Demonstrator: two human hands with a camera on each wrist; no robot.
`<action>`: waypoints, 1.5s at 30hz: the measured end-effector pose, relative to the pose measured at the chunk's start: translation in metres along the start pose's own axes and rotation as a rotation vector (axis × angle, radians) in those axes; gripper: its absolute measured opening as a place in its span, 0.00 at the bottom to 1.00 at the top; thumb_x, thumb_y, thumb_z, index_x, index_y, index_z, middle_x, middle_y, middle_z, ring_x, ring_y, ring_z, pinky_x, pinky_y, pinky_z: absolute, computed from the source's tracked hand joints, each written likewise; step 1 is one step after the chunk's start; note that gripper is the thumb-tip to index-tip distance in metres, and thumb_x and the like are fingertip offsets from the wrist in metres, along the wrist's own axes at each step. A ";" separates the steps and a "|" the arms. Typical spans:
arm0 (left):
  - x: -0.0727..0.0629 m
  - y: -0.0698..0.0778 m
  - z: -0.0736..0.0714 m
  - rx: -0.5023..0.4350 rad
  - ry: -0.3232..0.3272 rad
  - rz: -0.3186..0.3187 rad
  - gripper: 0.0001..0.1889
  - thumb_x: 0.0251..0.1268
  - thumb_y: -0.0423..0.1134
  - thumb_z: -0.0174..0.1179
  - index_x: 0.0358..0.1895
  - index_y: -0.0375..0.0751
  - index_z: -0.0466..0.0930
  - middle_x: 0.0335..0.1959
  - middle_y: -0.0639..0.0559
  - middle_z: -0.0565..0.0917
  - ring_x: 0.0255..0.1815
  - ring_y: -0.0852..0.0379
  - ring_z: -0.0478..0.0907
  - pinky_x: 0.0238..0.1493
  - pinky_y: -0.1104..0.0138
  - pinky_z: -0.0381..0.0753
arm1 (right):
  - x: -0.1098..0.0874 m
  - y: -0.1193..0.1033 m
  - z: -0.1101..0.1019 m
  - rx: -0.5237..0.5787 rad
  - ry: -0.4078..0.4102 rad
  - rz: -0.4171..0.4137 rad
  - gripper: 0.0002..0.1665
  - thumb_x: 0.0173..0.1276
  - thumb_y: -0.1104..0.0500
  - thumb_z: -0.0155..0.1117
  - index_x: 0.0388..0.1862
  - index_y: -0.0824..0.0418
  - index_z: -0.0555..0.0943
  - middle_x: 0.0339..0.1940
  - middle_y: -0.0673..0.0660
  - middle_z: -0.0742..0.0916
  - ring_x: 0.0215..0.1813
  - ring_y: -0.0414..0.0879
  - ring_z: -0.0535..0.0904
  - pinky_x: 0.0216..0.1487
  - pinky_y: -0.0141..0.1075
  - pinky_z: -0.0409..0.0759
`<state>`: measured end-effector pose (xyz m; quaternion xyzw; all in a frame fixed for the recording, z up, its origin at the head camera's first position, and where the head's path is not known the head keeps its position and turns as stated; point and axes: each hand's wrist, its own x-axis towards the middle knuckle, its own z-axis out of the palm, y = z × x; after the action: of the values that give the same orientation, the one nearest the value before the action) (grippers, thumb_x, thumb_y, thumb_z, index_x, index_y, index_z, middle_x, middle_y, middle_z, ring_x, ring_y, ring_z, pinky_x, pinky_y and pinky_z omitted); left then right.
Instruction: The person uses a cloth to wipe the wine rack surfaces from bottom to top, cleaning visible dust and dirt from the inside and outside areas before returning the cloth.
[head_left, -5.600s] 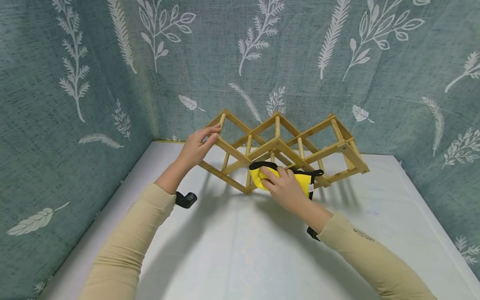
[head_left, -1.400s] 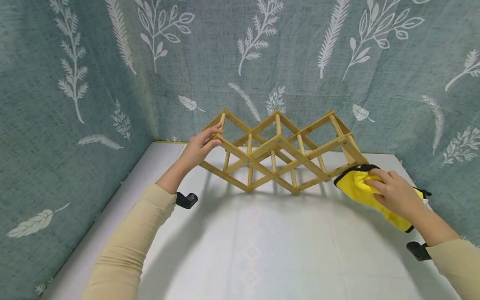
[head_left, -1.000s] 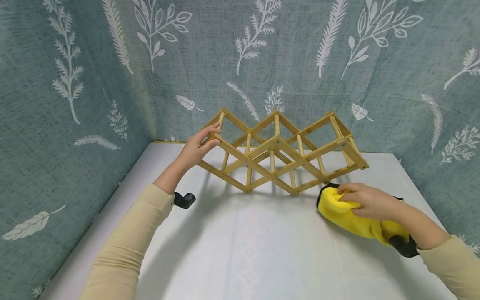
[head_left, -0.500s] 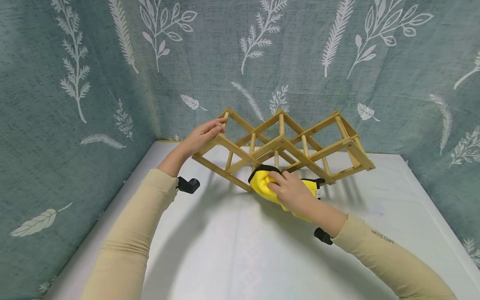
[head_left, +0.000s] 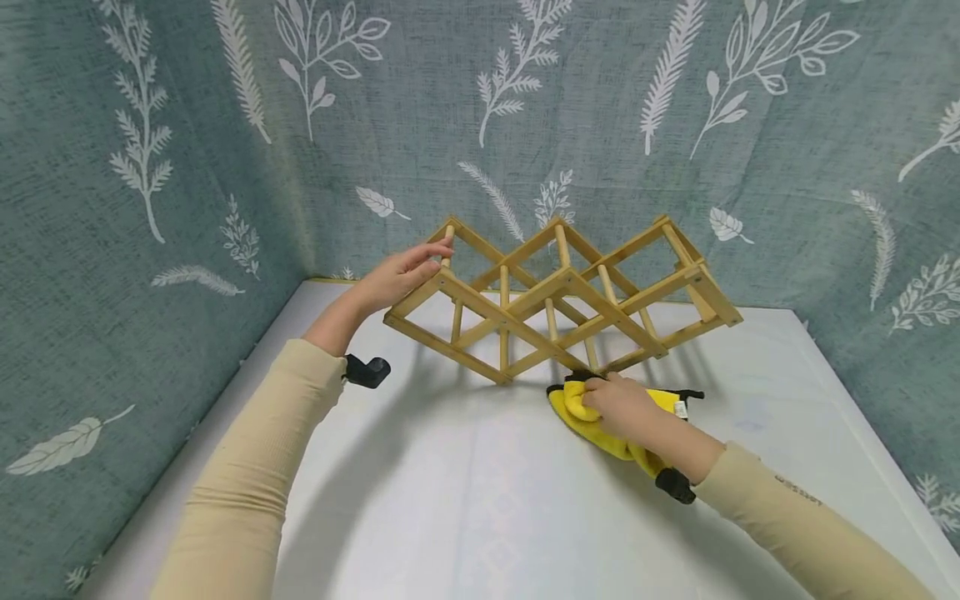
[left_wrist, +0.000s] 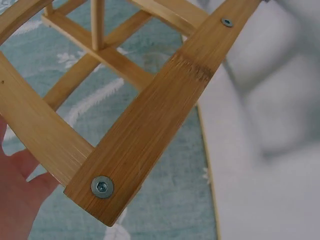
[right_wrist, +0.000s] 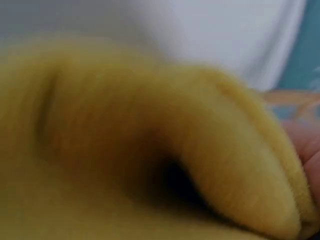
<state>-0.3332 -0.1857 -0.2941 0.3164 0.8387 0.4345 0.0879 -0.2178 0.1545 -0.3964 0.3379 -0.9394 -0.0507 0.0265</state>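
Observation:
A light wooden lattice rack [head_left: 537, 295] with round crossbars stands spread open near the back wall. My left hand [head_left: 397, 277] grips its upper left corner, fingers over the top crossbar and thumb at the front. Up close in the left wrist view are a bolted slat [left_wrist: 145, 125] and part of that hand [left_wrist: 20, 195]. My right hand [head_left: 630, 408] pinches a bunched yellow cloth [head_left: 573, 402] with black edging, at the rack's lower front edge right of centre. Blurred folds of the cloth [right_wrist: 100, 125] fill most of the right wrist view, so the contact is hidden there.
Under the rack lies a white covered table [head_left: 465, 483]. Blue-green fabric with white leaf patterns [head_left: 420, 108] hangs behind and on both sides. Black wrist cameras [head_left: 367, 371] jut out below each wrist.
Over the earlier frames my right hand swings with the cloth between the rack's lower middle and right end; since half a second ago it has moved right and down. My left hand keeps its grip.

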 end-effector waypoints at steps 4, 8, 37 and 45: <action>0.000 0.001 -0.002 -0.021 -0.018 0.002 0.21 0.74 0.44 0.38 0.64 0.38 0.62 0.74 0.53 0.48 0.74 0.51 0.42 0.69 0.51 0.50 | 0.027 -0.040 -0.027 0.001 0.174 -0.207 0.14 0.51 0.62 0.71 0.38 0.57 0.83 0.47 0.56 0.81 0.37 0.49 0.75 0.36 0.35 0.75; 0.001 0.001 -0.004 -0.019 -0.034 0.006 0.22 0.74 0.44 0.38 0.65 0.38 0.61 0.74 0.52 0.47 0.74 0.49 0.44 0.68 0.50 0.51 | 0.073 -0.083 -0.041 -0.089 0.489 -0.345 0.12 0.55 0.63 0.67 0.39 0.55 0.83 0.48 0.53 0.80 0.32 0.46 0.73 0.30 0.31 0.70; -0.020 -0.013 -0.008 0.046 0.006 -0.075 0.26 0.73 0.44 0.42 0.72 0.49 0.52 0.74 0.51 0.47 0.74 0.47 0.41 0.66 0.42 0.48 | 0.071 -0.055 -0.014 -0.053 0.053 -0.248 0.13 0.57 0.61 0.67 0.43 0.54 0.83 0.52 0.53 0.81 0.40 0.49 0.76 0.37 0.35 0.75; -0.035 -0.036 -0.010 0.060 0.027 -0.240 0.28 0.72 0.45 0.44 0.71 0.44 0.52 0.74 0.48 0.43 0.74 0.44 0.36 0.65 0.39 0.44 | 0.088 -0.059 -0.062 -0.089 0.747 -0.432 0.11 0.54 0.70 0.62 0.35 0.58 0.82 0.47 0.54 0.82 0.24 0.46 0.63 0.26 0.33 0.62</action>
<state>-0.3261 -0.2288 -0.3208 0.2104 0.8843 0.3996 0.1183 -0.2433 0.0486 -0.3401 0.5206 -0.7699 0.0302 0.3678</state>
